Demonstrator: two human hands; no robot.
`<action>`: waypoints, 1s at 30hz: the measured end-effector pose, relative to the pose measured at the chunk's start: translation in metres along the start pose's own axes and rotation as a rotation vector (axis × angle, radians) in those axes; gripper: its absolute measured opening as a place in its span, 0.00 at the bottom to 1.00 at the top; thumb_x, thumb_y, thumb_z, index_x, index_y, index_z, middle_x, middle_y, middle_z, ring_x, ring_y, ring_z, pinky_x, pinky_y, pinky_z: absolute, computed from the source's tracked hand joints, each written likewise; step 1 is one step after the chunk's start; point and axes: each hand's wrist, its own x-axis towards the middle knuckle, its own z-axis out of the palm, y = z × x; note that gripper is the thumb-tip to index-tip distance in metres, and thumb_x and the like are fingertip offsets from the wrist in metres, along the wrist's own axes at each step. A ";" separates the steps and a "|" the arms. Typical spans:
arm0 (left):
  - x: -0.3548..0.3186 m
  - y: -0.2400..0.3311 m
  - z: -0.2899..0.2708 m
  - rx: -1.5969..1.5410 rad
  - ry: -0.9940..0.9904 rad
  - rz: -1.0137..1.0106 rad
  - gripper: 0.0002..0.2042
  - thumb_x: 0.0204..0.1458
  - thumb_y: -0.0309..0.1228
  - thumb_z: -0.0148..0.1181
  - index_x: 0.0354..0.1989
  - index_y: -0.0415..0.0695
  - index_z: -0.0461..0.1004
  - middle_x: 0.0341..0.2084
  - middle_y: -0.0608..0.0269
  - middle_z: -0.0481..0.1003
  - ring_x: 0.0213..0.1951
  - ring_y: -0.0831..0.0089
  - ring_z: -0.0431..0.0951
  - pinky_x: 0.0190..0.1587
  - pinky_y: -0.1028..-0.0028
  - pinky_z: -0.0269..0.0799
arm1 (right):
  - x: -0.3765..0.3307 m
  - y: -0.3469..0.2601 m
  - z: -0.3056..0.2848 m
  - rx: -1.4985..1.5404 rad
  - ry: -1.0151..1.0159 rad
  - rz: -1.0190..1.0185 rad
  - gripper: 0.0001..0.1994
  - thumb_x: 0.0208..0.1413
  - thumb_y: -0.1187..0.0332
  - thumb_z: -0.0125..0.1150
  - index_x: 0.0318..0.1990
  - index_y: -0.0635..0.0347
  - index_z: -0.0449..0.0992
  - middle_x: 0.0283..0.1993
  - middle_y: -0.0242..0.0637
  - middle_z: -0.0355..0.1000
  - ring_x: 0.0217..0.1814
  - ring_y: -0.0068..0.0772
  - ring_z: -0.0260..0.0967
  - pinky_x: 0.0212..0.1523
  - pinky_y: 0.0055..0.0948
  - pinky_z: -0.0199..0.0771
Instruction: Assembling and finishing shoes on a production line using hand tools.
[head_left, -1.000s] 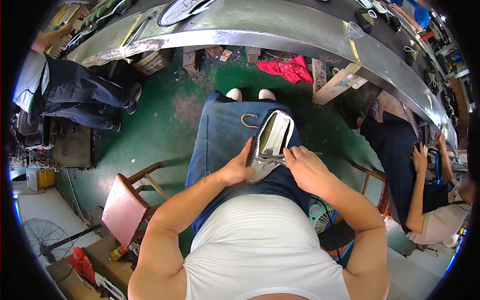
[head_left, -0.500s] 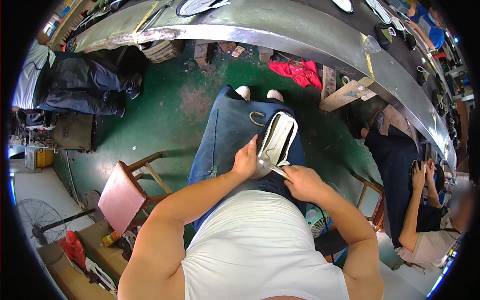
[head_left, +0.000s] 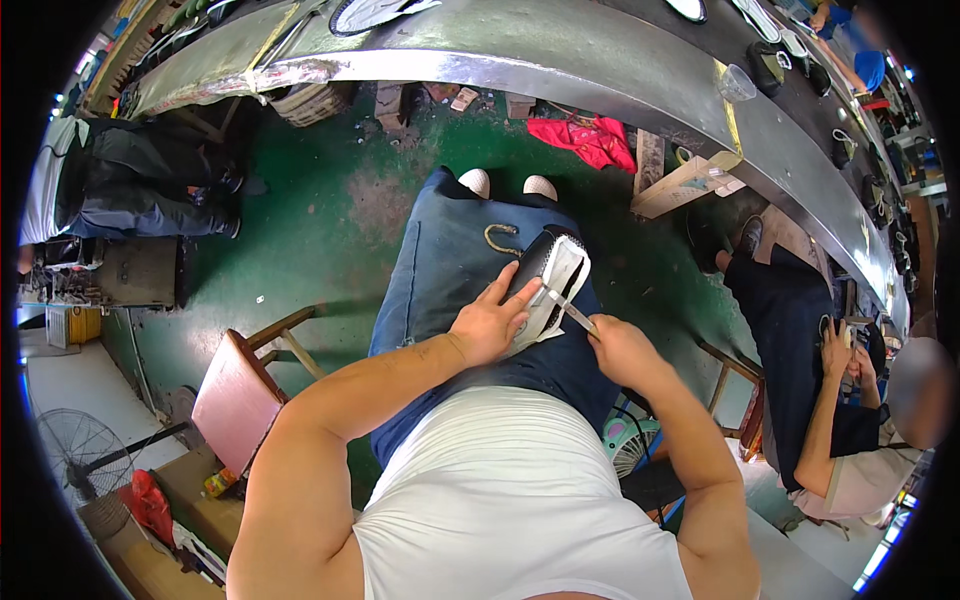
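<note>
both hands (head_left: 545,335) lower on one shoe (head_left: 548,285)

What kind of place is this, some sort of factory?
Probably a shoe workshop or small factory. A long metal workbench carries shoe parts, the person works a shoe on their lap with a thin tool, and a seated co-worker does handwork nearby.

Packages: I make out one small yellow-and-green packet (head_left: 217,484) on the floor at lower left, just beside the red-seated stool (head_left: 232,402).
Bags: a red plastic bag (head_left: 150,503) sits near the standing fan (head_left: 75,455).
Labels, signs, screens: I can pick out none from here.
</note>
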 end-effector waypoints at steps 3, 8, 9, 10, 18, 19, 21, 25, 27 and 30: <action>0.006 -0.004 -0.012 0.063 -0.140 -0.068 0.28 0.66 0.37 0.47 0.74 0.59 0.52 0.73 0.40 0.46 0.56 0.42 0.74 0.56 0.59 0.75 | 0.011 -0.011 -0.045 0.232 -0.258 0.097 0.10 0.62 0.66 0.57 0.40 0.66 0.72 0.35 0.56 0.73 0.40 0.61 0.73 0.40 0.51 0.72; 0.019 0.015 -0.034 0.107 -0.327 -0.124 0.29 0.67 0.42 0.44 0.76 0.63 0.45 0.73 0.37 0.43 0.49 0.39 0.78 0.52 0.58 0.77 | 0.040 -0.015 -0.012 0.191 0.207 -0.007 0.17 0.66 0.58 0.51 0.39 0.67 0.70 0.37 0.60 0.75 0.40 0.63 0.74 0.41 0.52 0.71; 0.024 0.020 -0.039 0.150 -0.428 -0.138 0.30 0.67 0.44 0.44 0.76 0.64 0.45 0.73 0.35 0.42 0.47 0.39 0.79 0.51 0.57 0.78 | 0.043 -0.006 -0.001 0.062 0.100 0.062 0.18 0.67 0.57 0.51 0.37 0.67 0.70 0.35 0.60 0.75 0.39 0.63 0.74 0.41 0.53 0.71; 0.026 0.024 -0.046 0.195 -0.526 -0.162 0.30 0.67 0.45 0.45 0.76 0.65 0.44 0.73 0.33 0.41 0.46 0.39 0.79 0.50 0.57 0.78 | 0.045 -0.011 -0.007 0.040 0.063 0.066 0.18 0.67 0.56 0.51 0.37 0.67 0.69 0.35 0.59 0.75 0.39 0.63 0.74 0.40 0.53 0.71; -0.015 0.000 -0.008 -0.098 -0.256 -0.283 0.35 0.63 0.46 0.53 0.76 0.54 0.47 0.69 0.32 0.52 0.54 0.41 0.76 0.58 0.61 0.71 | 0.026 -0.018 0.001 0.050 -0.033 0.013 0.19 0.68 0.55 0.48 0.35 0.66 0.69 0.36 0.58 0.74 0.38 0.63 0.73 0.40 0.53 0.71; -0.027 -0.007 0.003 -0.386 -0.072 -0.484 0.38 0.61 0.45 0.55 0.76 0.48 0.47 0.66 0.31 0.60 0.57 0.42 0.74 0.61 0.62 0.68 | 0.021 -0.024 -0.002 0.056 -0.037 0.021 0.19 0.68 0.55 0.48 0.35 0.66 0.69 0.36 0.58 0.74 0.38 0.63 0.73 0.40 0.53 0.71; -0.027 0.000 -0.010 -0.462 -0.070 -0.460 0.44 0.56 0.39 0.62 0.75 0.39 0.42 0.59 0.31 0.68 0.60 0.45 0.71 0.64 0.64 0.64 | 0.018 -0.034 -0.014 0.192 -0.020 -0.009 0.20 0.68 0.54 0.48 0.35 0.65 0.69 0.36 0.57 0.75 0.39 0.63 0.73 0.40 0.53 0.71; -0.016 0.004 -0.031 -0.383 -0.293 -0.386 0.52 0.49 0.35 0.68 0.76 0.41 0.34 0.57 0.31 0.69 0.60 0.45 0.72 0.64 0.63 0.65 | 0.012 -0.026 0.009 0.049 -0.023 -0.002 0.20 0.68 0.53 0.49 0.37 0.65 0.70 0.34 0.52 0.75 0.37 0.56 0.75 0.39 0.47 0.73; -0.005 0.017 -0.064 -0.250 -0.370 -0.352 0.50 0.47 0.34 0.67 0.75 0.42 0.40 0.55 0.30 0.71 0.57 0.43 0.73 0.62 0.61 0.67 | 0.008 -0.023 0.001 0.496 -0.071 0.141 0.20 0.68 0.53 0.50 0.40 0.66 0.72 0.32 0.48 0.75 0.35 0.46 0.76 0.39 0.38 0.74; -0.001 0.030 -0.103 -0.186 -0.060 -0.172 0.40 0.45 0.31 0.67 0.68 0.40 0.54 0.49 0.35 0.76 0.50 0.39 0.77 0.55 0.58 0.73 | -0.013 -0.004 0.018 0.727 0.106 0.074 0.15 0.66 0.63 0.55 0.52 0.67 0.71 0.36 0.37 0.74 0.37 0.27 0.73 0.40 0.28 0.73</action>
